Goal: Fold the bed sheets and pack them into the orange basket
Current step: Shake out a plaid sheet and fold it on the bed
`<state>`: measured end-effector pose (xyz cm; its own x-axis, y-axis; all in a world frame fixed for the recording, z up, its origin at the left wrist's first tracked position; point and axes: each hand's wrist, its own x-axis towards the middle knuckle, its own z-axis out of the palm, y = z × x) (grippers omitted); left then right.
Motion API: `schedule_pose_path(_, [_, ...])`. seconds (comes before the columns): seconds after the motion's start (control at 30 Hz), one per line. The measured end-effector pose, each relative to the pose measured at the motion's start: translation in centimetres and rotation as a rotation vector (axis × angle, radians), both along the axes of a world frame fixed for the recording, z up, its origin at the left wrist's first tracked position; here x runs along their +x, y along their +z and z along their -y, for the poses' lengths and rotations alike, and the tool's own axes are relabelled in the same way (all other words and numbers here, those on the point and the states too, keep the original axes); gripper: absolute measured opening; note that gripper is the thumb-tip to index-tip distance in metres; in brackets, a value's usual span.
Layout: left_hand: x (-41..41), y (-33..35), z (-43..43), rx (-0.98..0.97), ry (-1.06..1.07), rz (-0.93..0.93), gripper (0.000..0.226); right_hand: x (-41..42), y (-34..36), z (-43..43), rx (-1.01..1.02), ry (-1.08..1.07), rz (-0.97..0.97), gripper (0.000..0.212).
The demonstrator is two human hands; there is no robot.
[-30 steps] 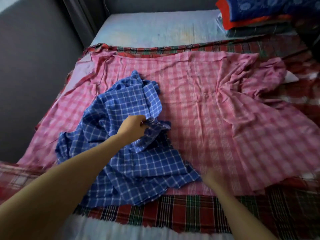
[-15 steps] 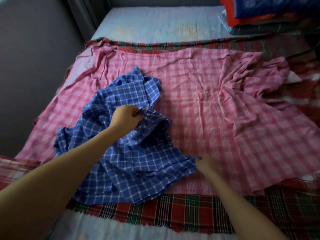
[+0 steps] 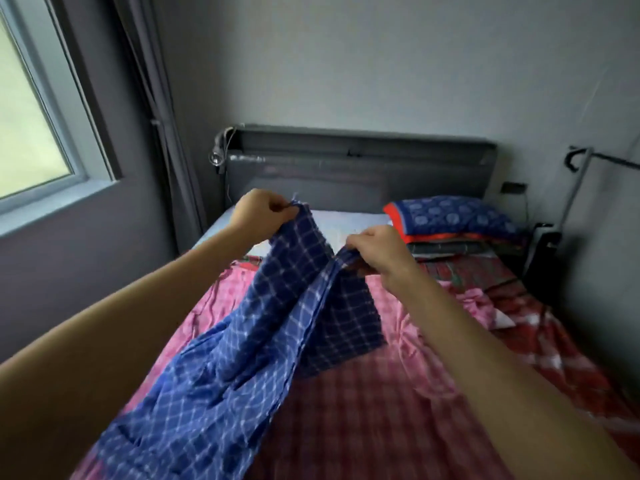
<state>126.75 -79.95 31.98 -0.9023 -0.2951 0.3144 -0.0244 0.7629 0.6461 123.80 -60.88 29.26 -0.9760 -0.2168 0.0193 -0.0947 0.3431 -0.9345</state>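
A blue checked sheet (image 3: 242, 368) hangs lifted above the bed, bunched and trailing down toward the lower left. My left hand (image 3: 259, 214) pinches one upper edge of it, held high. My right hand (image 3: 375, 251) grips another edge a little lower and to the right. Under it a pink checked sheet (image 3: 391, 403) lies spread and wrinkled over the bed. The orange basket is not in view.
A red and green plaid cover (image 3: 554, 341) shows along the bed's right side. A blue patterned pillow (image 3: 453, 216) with an orange border sits on folded cloth at the head. Behind stand a dark headboard (image 3: 360, 161), a window (image 3: 31, 119) at left and a metal stand (image 3: 575, 181) at right.
Both hands have risen from the bed, lifting the blue sheet into the air. My right hand now grips its edge. The view has tilted up toward the headboard and wall.
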Motion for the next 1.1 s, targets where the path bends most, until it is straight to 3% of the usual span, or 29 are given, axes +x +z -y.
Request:
schedule_pose_path(0.1, [0.7, 4.0, -0.2, -0.023, -0.048, -0.019, 0.040, 1.5, 5.3, 2.2, -0.038, 0.035, -0.002, 0.017])
schedule_pose_path(0.2, [1.2, 5.4, -0.5, 0.017, -0.092, -0.044, 0.029, 2.2, 8.4, 3.3, -0.071, 0.057, 0.044, 0.004])
schedule_pose_path(0.33, [1.5, 7.8, -0.6, 0.017, -0.151, -0.063, 0.025, 2.3, 11.6, 4.7, -0.113, 0.043, 0.067, 0.018])
schedule_pose_path(0.47, [1.2, 8.4, -0.4, 0.099, -0.168, -0.070, 0.037, 2.7, 13.5, 5.4, -0.124, 0.050, 0.090, 0.005])
schedule_pose_path(0.63, [1.8, 8.6, -0.2, 0.120, -0.166, -0.110, 0.034, 2.3, 14.3, 6.2, -0.117, 0.047, 0.141, 0.015])
schedule_pose_path(0.8, [2.4, 9.0, 0.4, 0.170, -0.163, -0.154, 0.016, 2.1, 14.8, 6.7, -0.152, 0.038, 0.170, 0.016])
schedule_pose_path(0.97, [2.6, 9.1, 0.3, 0.135, -0.222, -0.158, 0.011, 2.2, 15.4, 7.2, -0.165, 0.040, 0.177, 0.019])
schedule_pose_path(1.1, [2.5, 8.9, 0.0, -0.048, -0.281, -0.094, 0.032, 2.0, 15.7, 7.1, -0.164, 0.046, 0.151, 0.019])
